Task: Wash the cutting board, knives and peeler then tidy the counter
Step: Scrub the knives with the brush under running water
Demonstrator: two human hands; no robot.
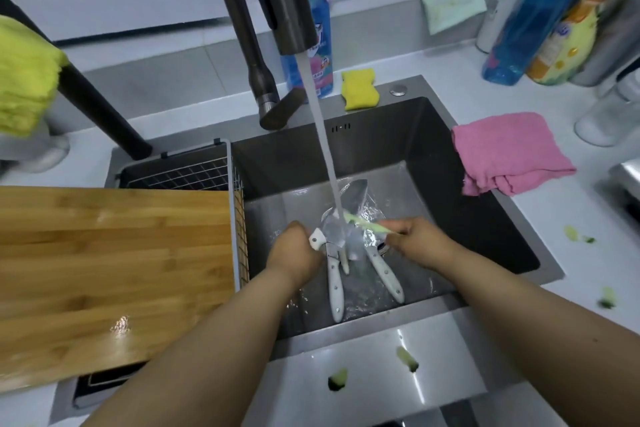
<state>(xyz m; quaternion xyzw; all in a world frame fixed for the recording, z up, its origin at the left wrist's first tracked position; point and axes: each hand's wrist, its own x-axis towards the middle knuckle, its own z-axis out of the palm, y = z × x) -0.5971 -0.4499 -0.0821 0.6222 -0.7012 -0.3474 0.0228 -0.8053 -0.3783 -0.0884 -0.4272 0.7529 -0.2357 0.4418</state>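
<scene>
Water runs from the faucet (291, 10) into the steel sink (433, 156). My left hand (294, 250) grips a white-handled knife (318, 240), whose blade is under the stream. My right hand (417, 241) pinches a slim pale green tool, seemingly the peeler (363, 224), and holds it across that blade in the water. Two more white-handled knives (336, 288) (386, 274) lie on the sink floor, and a broad blade (356, 196) points away behind them. The bamboo cutting board (104, 270) lies flat over the sink's left side.
A wire drain basket (187, 173) sits under the board's far edge. A pink cloth (509, 152) lies right of the sink, a yellow sponge (358, 88) and a blue bottle (320, 45) behind it. Green peel scraps (337, 380) (408, 359) (607, 300) lie on the front ledge and right counter.
</scene>
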